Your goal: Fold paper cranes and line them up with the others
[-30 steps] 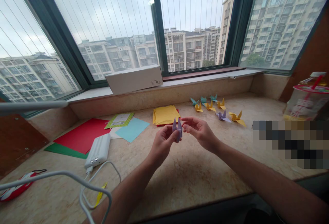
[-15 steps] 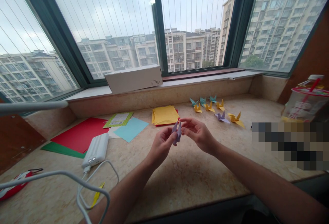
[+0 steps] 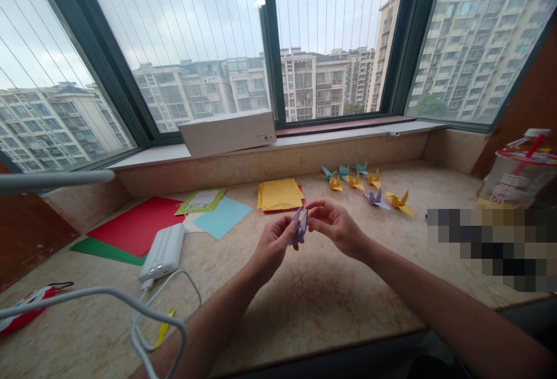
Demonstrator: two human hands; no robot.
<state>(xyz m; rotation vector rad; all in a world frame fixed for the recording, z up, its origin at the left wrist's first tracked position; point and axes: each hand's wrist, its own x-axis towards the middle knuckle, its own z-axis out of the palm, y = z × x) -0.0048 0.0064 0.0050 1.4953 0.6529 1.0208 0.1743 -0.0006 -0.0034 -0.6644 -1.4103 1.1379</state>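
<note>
A partly folded purple origami crane [image 3: 298,231] is held upright above the counter, its two pointed flaps facing up. My left hand [image 3: 270,250] pinches it from the left between thumb and fingers. From the right, my right hand [image 3: 339,229] has its thumb and fingertips closed at the edge of the right flap. Beyond my hands lies a stack of yellow paper squares [image 3: 279,194] with red sheets under it. Finished cranes stand to the back right: a purple crane [image 3: 376,198], several yellow ones, such as a large yellow crane [image 3: 401,202], and teal cranes [image 3: 343,172].
On the left lie red paper [image 3: 137,225], green paper [image 3: 107,251], a light blue sheet [image 3: 223,218] and a white power bank [image 3: 162,252] with a looping cable [image 3: 108,292]. A white box [image 3: 227,133] rests on the sill. A plastic cup [image 3: 520,179] stands at far right.
The purple crane's flaps have opened slightly, its right flap tilting a little to the right. Both hands stay in nearly the same place.
</note>
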